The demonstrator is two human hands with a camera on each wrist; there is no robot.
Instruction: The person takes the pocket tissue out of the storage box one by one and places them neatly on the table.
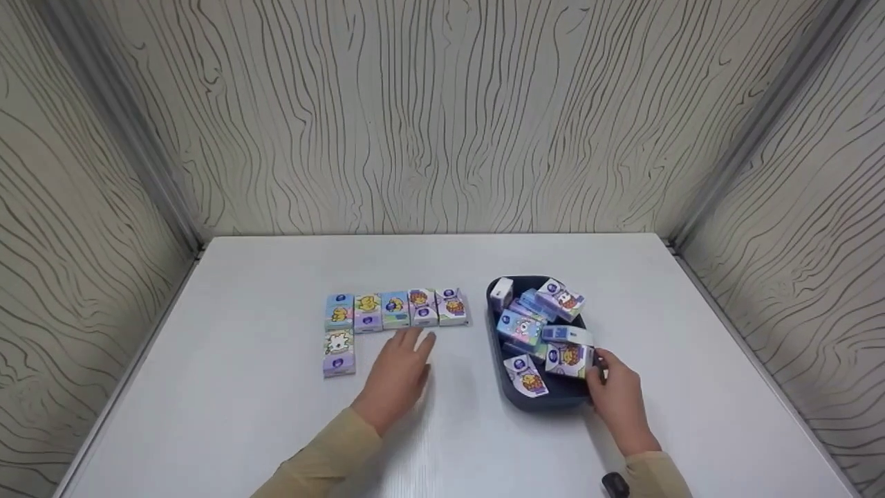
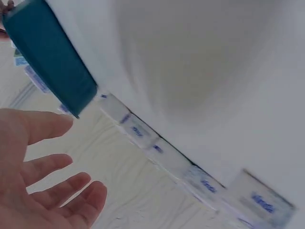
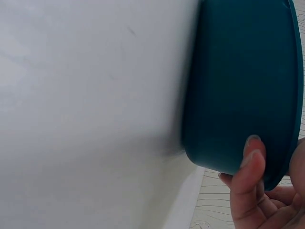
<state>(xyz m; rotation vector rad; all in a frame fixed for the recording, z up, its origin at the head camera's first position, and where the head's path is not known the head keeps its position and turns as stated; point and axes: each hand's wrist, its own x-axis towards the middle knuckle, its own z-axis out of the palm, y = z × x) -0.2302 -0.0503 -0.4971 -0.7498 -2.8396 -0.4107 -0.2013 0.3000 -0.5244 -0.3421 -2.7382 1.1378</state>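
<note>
My right hand (image 1: 620, 398) grips the right rim of a dark blue plastic bin (image 1: 508, 387), with fingers (image 3: 250, 179) against its outer wall in the right wrist view. Small cartoon-printed cardboard boxes, such as a white-and-purple box (image 1: 568, 360) near that hand, lie jumbled inside the bin. Over the table, my left hand (image 1: 397, 377) is empty, its fingers spread and lightly bent in the left wrist view. Just beyond its fingertips stretches a row of several similar boxes side by side, among them a blue box (image 1: 395, 309) and a white-and-purple end box (image 1: 451, 306).
Below the row's left end, another box (image 1: 339, 353) with a white cartoon figure abuts the corner box (image 1: 339, 311). A white table (image 1: 228, 387) carries everything. Patterned wall panels (image 1: 429, 117) enclose its back and sides.
</note>
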